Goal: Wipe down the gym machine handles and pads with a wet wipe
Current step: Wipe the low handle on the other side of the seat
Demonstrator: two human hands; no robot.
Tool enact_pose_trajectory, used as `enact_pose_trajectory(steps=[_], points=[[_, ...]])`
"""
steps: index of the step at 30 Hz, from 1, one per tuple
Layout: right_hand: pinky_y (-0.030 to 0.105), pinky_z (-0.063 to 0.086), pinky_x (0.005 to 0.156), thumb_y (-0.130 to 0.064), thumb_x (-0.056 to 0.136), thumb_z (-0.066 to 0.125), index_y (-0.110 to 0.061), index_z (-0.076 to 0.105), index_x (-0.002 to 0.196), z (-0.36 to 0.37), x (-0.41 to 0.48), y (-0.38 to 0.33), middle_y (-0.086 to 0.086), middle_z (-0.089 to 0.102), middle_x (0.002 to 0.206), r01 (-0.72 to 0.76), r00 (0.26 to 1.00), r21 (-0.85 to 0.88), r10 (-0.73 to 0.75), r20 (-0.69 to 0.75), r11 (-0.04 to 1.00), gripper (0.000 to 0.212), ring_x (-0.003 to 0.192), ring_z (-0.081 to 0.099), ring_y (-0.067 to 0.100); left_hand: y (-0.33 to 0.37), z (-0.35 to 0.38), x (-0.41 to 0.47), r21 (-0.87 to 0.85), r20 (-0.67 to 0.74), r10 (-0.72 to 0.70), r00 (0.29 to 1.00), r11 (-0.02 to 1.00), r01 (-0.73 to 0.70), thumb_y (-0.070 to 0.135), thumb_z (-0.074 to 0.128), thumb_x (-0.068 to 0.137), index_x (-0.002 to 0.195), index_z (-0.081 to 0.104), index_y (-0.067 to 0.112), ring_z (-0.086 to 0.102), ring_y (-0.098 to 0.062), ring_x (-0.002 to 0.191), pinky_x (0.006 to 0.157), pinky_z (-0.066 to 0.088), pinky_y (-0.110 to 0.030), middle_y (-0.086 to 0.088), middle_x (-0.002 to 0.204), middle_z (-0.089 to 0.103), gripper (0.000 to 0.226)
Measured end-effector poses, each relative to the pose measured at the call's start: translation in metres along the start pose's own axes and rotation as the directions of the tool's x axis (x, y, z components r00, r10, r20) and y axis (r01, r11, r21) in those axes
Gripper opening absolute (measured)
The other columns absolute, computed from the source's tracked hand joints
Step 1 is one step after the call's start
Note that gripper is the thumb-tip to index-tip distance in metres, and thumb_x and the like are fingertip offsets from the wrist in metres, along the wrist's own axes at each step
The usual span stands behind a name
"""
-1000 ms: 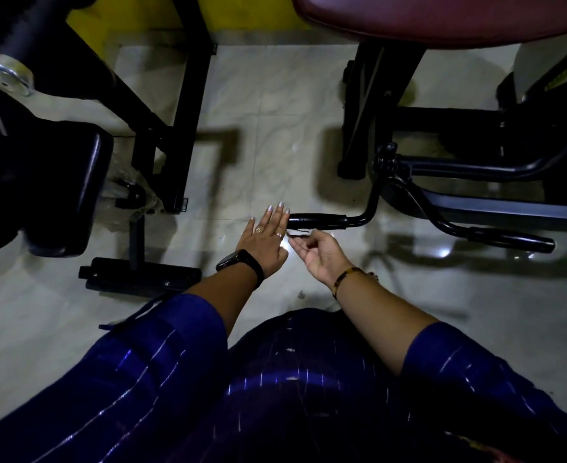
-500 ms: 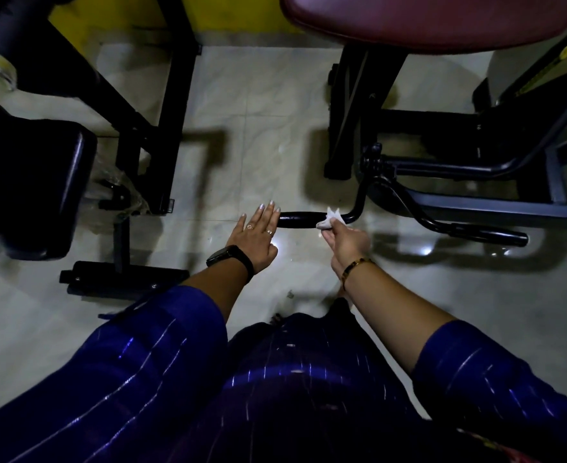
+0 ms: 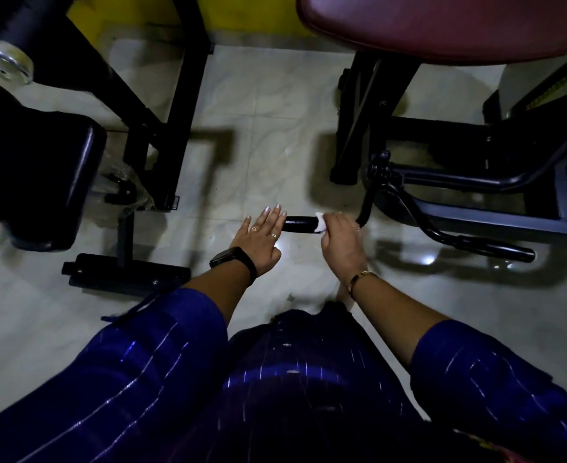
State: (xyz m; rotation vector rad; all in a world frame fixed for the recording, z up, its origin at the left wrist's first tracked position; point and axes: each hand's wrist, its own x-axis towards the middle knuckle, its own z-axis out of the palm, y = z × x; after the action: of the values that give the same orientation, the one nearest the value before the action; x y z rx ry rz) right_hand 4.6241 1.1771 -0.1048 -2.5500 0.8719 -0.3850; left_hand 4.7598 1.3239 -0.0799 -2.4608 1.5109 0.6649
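Down near a pale tiled floor (image 3: pixel 275 132), a person in dark blue striped sleeves (image 3: pixel 162 345) reaches toward a gym machine. Nearest the camera are the wrists, with a black watch (image 3: pixel 232 262) on the left and a thin gold bracelet (image 3: pixel 362 277) on the right. Beyond them the right hand (image 3: pixel 340 237) is clenched round a white wet wipe (image 3: pixel 320 223). It presses the wipe against the black handle (image 3: pixel 300 223), close to where the grip meets its bent bar, and only a crumpled edge shows past the knuckles. The left hand (image 3: pixel 258 235) grasps nothing; its fingers are straight and together, their tips at the handle's free end (whether they touch it or lie just beside it cannot be told). The handle lies crosswise to the person, its long axis running left to right. The bare stretch of grip sits to the left of the wipe, between the two hands. The next pass probably calls for a stroke along that axis toward the left hand, and the right hand is the one placed to make it. Farther right, a second handle (image 3: pixel 495 250) lies well apart from both hands. Beyond, a black pad (image 3: pixel 41 175) sits at left and a maroon pad (image 3: pixel 442 25) overhangs the frame at top right.
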Motion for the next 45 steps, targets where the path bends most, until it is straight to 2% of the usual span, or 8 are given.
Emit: enact_pose_trajectory(steps=[12, 16, 21, 27, 33, 38, 42, 45], points=[[0.048, 0.003, 0.118, -0.043, 0.089, 0.029, -0.014, 0.057, 0.121, 0.003, 0.04, -0.063, 0.007, 0.062, 0.123, 0.091, 0.843, -0.066, -0.041, 0.536, 0.994, 0.051, 0.122, 0.051, 0.023, 0.005, -0.002, 0.007, -0.424, 0.034, -0.114, 0.993, 0.898, 0.118, 0.026, 0.03, 0.103, 0.156, -0.005, 0.015, -0.006, -0.017, 0.151, 0.122, 0.004, -0.042, 0.0, 0.164, -0.009, 0.064], [0.043, 0.001, 0.118, -0.039, 0.095, 0.021, -0.017, 0.036, 0.148, 0.0, 0.009, -0.035, 0.004, 0.038, 0.152, 0.228, 0.867, -0.048, -0.181, 0.464, 0.972, 0.059, 0.143, 0.029, 0.019, 0.014, -0.006, 0.02, -0.944, 0.262, -0.289, 0.921, 0.123, 0.307, 0.031, 0.034, 0.105, 0.152, 0.032, 0.016, 0.029, -0.018, 0.144, 0.118, 0.02, -0.03, -0.003, 0.155, 0.034, 0.05], [0.05, 0.018, 0.113, -0.036, 0.096, 0.028, -0.011, 0.052, 0.137, -0.005, -0.002, 0.009, 0.01, 0.054, 0.139, 0.255, 0.93, -0.161, -0.196, 0.312, 0.953, 0.054, 0.13, 0.05, 0.024, 0.013, -0.019, 0.029, -0.796, 0.45, -0.335, 0.828, -0.57, 0.202, 0.012, 0.029, 0.102, 0.143, 0.04, -0.001, 0.038, -0.024, 0.14, 0.112, 0.028, -0.025, -0.008, 0.14, 0.049, 0.045], [0.044, 0.015, 0.114, -0.03, 0.099, 0.042, -0.016, 0.06, 0.127, 0.002, 0.04, -0.042, 0.008, 0.066, 0.119, 0.093, 0.91, -0.165, -0.016, 0.414, 0.982, 0.036, 0.111, 0.059, 0.029, 0.011, -0.024, 0.025, -0.743, 0.476, -0.348, 0.808, -0.65, 0.157, 0.022, 0.03, 0.098, 0.099, 0.052, 0.017, 0.033, -0.009, 0.042, 0.044, 0.027, -0.015, -0.001, 0.085, 0.052, 0.023], [0.039, 0.024, 0.111, -0.006, 0.093, 0.047, -0.015, 0.048, 0.137, 0.01, 0.046, -0.069, 0.007, 0.048, 0.142, 0.457, 0.729, -0.058, -0.337, 0.595, 0.887, 0.045, 0.131, 0.044, 0.027, 0.008, -0.021, 0.021, -0.689, 0.49, -0.316, 0.813, -0.711, 0.139, 0.031, 0.036, 0.096, 0.076, 0.037, 0.024, 0.042, -0.014, 0.064, 0.062, 0.034, -0.024, 0.002, 0.078, 0.043, 0.021], [0.041, 0.047, 0.095, -0.001, 0.085, 0.06, -0.006, 0.06, 0.123, 0.01, 0.043, -0.054, 0.015, 0.057, 0.131, 0.685, 0.636, -0.094, -0.531, 0.56, 0.722, 0.038, 0.124, 0.053, 0.035, 0.005, -0.013, 0.018, -0.689, 0.482, -0.26, 0.836, -0.702, 0.179, 0.044, 0.028, 0.1, 0.14, 0.033, 0.029, 0.055, -0.025, 0.116, 0.106, 0.038, -0.034, -0.006, 0.121, 0.053, 0.043], [0.032, 0.05, 0.083, -0.013, 0.069, 0.079, -0.016, 0.071, 0.088, 0.016, 0.058, -0.065, 0.003, 0.066, 0.085, 0.857, 0.494, -0.2, -0.647, 0.581, 0.475, 0.021, 0.084, 0.064, 0.025, 0.0, -0.009, 0.02, -0.649, 0.506, -0.248, 0.826, -0.74, 0.175, 0.046, 0.03, 0.099, 0.104, 0.045, 0.022, 0.054, -0.018, 0.079, 0.074, 0.04, -0.029, -0.003, 0.095, 0.054, 0.029], [0.035, 0.034, 0.104, -0.016, 0.094, 0.051, -0.018, 0.061, 0.121, 0.015, 0.068, -0.084, 0.004, 0.062, 0.118, 0.825, 0.489, -0.217, -0.465, 0.738, 0.522, 0.029, 0.114, 0.055, 0.025, 0.0, -0.007, 0.024, -0.689, 0.497, -0.284, 0.82, -0.704, 0.173, 0.047, 0.027, 0.1, 0.138, 0.04, 0.022, 0.056, -0.018, 0.084, 0.093, 0.039, -0.033, -0.006, 0.122, 0.058, 0.047]])
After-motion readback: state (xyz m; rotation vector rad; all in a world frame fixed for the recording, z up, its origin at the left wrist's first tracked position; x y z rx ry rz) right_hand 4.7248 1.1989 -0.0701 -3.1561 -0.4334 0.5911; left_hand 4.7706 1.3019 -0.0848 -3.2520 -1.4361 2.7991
